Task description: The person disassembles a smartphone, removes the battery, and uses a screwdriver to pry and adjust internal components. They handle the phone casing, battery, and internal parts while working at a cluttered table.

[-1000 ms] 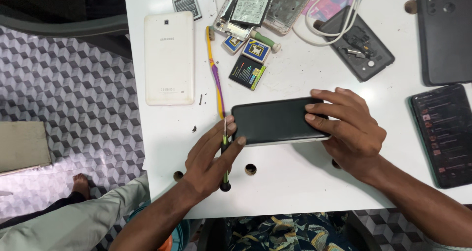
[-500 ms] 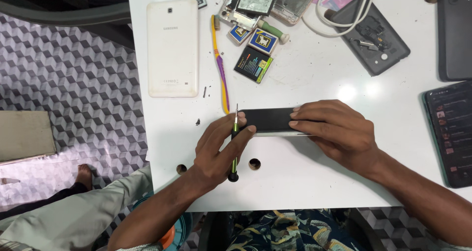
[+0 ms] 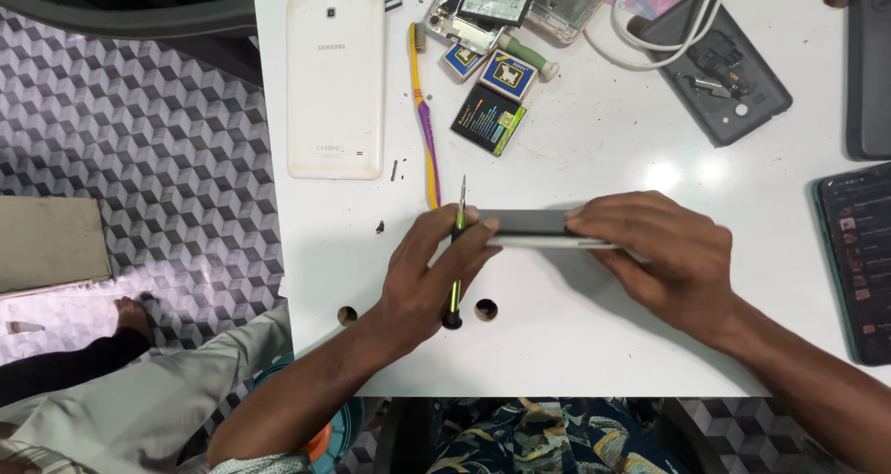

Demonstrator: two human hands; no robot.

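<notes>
1. Near the bench's (image 3: 575, 344) front edge, toward its left side, a dark phone (image 3: 534, 228) stands on its long edge, a pale metal rim showing along its lower side.
2. The left hand (image 3: 422, 279) is curled around a slim screwdriver (image 3: 455, 270) with a green-and-black handle, gripping it upright against the phone's left end; its tip points away from the person.
3. The right hand (image 3: 664, 256) clasps the phone's right half, fingers laid over the top edge.
4. Farther back lie a yellow-and-purple toothbrush (image 3: 425, 112) and a white tablet (image 3: 335, 84), face down near the left edge.
5. Toward the far edge lie small batteries (image 3: 489, 121), an opened phone frame (image 3: 483, 5), a white cable (image 3: 650, 28) and a dark back cover (image 3: 719, 75).
</notes>
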